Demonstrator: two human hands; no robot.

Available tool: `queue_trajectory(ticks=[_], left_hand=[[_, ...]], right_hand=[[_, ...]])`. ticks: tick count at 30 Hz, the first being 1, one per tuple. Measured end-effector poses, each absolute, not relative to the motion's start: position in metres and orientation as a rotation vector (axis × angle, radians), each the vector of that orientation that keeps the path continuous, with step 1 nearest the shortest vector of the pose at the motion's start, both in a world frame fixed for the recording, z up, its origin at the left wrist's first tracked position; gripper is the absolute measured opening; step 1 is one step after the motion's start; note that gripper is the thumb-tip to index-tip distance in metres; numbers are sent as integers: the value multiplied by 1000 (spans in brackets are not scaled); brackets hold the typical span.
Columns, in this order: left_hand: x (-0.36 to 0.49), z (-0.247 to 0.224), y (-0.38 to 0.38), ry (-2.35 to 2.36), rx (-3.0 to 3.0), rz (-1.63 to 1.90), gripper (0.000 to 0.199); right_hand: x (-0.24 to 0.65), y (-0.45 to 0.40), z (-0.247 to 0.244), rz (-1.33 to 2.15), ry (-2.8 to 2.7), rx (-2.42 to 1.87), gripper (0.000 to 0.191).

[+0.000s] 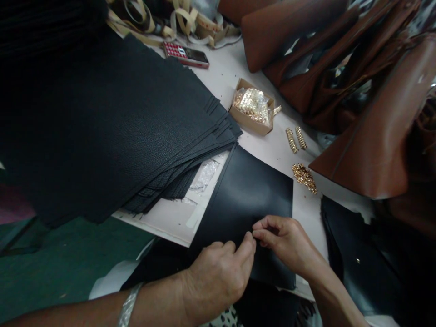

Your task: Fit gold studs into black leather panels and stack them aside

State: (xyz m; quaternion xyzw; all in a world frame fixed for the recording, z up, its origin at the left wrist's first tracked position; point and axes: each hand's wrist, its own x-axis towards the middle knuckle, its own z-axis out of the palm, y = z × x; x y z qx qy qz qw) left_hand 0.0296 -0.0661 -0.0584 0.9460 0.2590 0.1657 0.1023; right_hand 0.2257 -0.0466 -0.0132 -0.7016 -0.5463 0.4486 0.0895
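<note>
A smooth black leather panel (250, 190) lies at the table's near edge, partly under both hands. My left hand (221, 268) is closed over its lower part, fingers curled and fingertips pressed together. My right hand (284, 240) pinches with thumb and index finger, its tips almost touching the left fingertips. Whatever sits between the fingertips is too small to make out. Beyond the panel are a small cardboard box (254, 125) of shiny gold pieces, two short gold strips (291, 140) and a loose heap of gold pieces (304, 178).
A large stack of black leather sheets (119, 113) covers the left. Brown leather bags (371, 145) stand at the upper right. A red phone (195, 56) and pale strips (190, 22) lie at the back. More black pieces (361, 254) are at the right.
</note>
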Motion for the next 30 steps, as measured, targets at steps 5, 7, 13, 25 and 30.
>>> queue_trajectory(ticks=[5, 7, 13, 25, 30], left_hand=[[30, -59, -68, 784, 2774, 492, 42], [31, -58, -68, 796, 2767, 504, 41], [31, -56, -65, 809, 2749, 508, 39], [28, -53, -62, 721, 2748, 412, 48], [26, -63, -60, 661, 2786, 499, 44]], right_hand=[[230, -37, -12, 1455, -1606, -2127, 13], [231, -32, -11, 1492, -1599, -2166, 15], [233, -22, -10, 1610, -1546, -2250, 15], [218, -2, 3, 1470, -1747, -2405, 10], [224, -11, -6, 1547, -1511, -2234, 14]])
